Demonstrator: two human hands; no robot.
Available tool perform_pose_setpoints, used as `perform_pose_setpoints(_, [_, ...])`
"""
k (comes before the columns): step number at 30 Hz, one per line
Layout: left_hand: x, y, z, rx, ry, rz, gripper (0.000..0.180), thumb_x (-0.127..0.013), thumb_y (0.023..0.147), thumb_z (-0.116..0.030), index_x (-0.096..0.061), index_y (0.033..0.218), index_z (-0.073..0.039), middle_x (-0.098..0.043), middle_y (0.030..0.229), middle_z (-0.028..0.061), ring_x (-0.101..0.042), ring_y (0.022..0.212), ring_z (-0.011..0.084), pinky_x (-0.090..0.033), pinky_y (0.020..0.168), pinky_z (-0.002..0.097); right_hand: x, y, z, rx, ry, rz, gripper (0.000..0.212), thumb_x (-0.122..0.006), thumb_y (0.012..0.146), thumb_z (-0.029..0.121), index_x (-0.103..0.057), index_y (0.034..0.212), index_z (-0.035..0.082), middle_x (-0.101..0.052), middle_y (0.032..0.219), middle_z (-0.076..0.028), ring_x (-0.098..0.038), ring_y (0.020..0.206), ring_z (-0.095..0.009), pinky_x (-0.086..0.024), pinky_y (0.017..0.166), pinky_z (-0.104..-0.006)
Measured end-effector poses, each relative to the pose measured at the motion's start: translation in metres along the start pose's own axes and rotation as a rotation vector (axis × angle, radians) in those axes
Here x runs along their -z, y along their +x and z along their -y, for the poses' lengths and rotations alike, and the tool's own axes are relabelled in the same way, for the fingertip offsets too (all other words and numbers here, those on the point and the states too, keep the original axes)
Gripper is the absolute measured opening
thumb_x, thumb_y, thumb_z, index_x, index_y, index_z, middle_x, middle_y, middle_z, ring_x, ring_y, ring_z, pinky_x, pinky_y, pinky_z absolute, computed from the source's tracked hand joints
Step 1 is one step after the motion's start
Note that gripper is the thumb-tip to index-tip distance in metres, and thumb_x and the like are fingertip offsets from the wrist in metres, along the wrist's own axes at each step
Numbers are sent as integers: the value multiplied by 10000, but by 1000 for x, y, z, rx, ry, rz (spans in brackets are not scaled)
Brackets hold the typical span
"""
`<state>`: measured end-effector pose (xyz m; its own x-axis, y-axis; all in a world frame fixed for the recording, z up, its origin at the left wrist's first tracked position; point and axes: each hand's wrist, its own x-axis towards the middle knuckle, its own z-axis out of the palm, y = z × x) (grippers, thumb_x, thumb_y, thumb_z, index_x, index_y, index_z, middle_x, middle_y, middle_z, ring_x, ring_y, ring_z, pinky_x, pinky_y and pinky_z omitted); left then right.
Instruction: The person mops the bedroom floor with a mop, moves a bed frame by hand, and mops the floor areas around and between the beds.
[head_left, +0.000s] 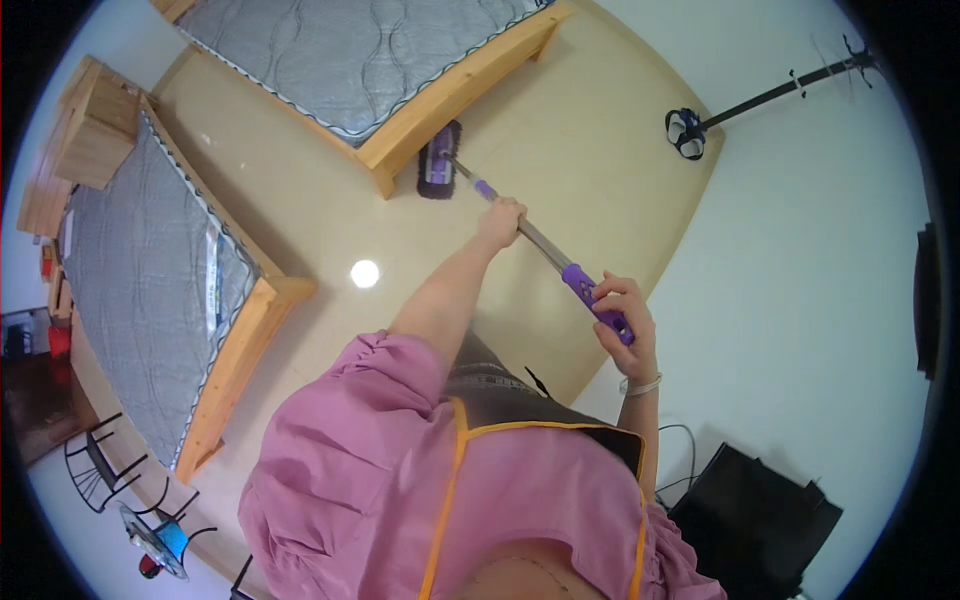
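Note:
A flat mop slants across the middle of the head view, with a metal pole and a purple grip. Its purple head, fringed in dark fibre, lies on the floor beside the corner leg of the far wooden bed. My left hand is closed round the pole partway down, below a purple collar. At the top end, my right hand holds the purple grip with loosely curled fingers. A pale bracelet circles my right wrist.
The far bed frame and another wooden bed at left carry grey mattresses. A wooden cabinet stands at upper left. At right are a black coat stand and a black screen-like object. Dark chairs sit lower left.

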<state>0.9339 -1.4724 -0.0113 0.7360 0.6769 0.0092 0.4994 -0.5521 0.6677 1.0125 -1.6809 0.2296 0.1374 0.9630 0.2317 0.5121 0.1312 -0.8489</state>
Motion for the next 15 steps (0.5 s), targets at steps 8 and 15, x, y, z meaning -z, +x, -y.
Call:
perform_pose_setpoints(8, [2, 63, -35, 181, -136, -266, 188, -632, 755, -244, -565, 716, -72, -551, 832, 88, -486, 914, 289, -449, 710, 400, 55, 84, -42, -21, 457, -83, 175, -543, 540, 31, -477, 702, 27, -465, 624, -40, -473, 616, -177, -394, 887, -443])
perform_pose_setpoints(15, [14, 88, -39, 163, -157, -595, 269, -661, 735, -255, -541, 651, -29, -547, 697, 133, -506, 770, 305, -416, 640, 394, 83, 156, -36, 138, 562, 70, 174, -586, 612, 109, -489, 706, -1, -437, 557, -42, -443, 510, -165, -444, 693, -400])
